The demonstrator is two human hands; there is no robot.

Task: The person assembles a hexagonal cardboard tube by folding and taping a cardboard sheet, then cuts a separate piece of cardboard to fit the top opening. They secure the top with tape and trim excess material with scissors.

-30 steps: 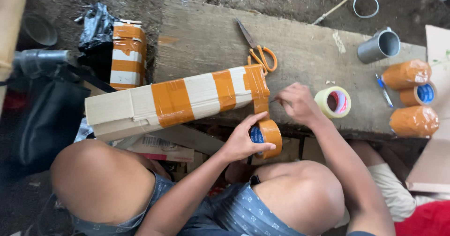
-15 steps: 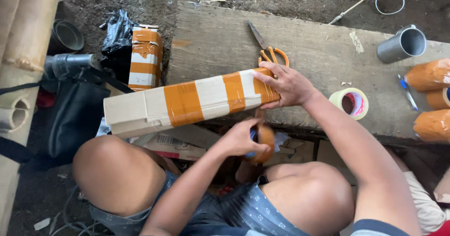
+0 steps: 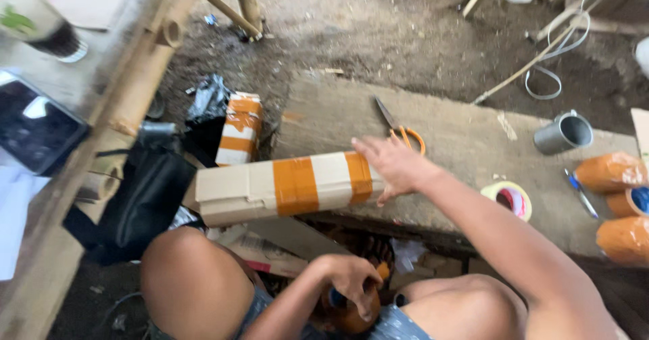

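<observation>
A long cardboard box (image 3: 284,188), banded with orange tape, is laid across the near edge of the wooden plank (image 3: 460,144). Its right end is pressed flat by the right hand (image 3: 392,167), fingers spread. Lower down, between the knees, an orange tape roll (image 3: 351,313) is gripped by the left hand (image 3: 348,279), fingers curled round it. Scissors (image 3: 399,127) are seen just beyond the right hand.

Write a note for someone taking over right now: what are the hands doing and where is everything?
Right hand: flat on the taped end of the long cardboard box, pressing it on the wooden plank.
Left hand: down between the knees, fingers around the orange tape roll.
Done: two orange bands show around the box.
Left: the box's other end looks bare.
Scissors lie behind the box.
</observation>
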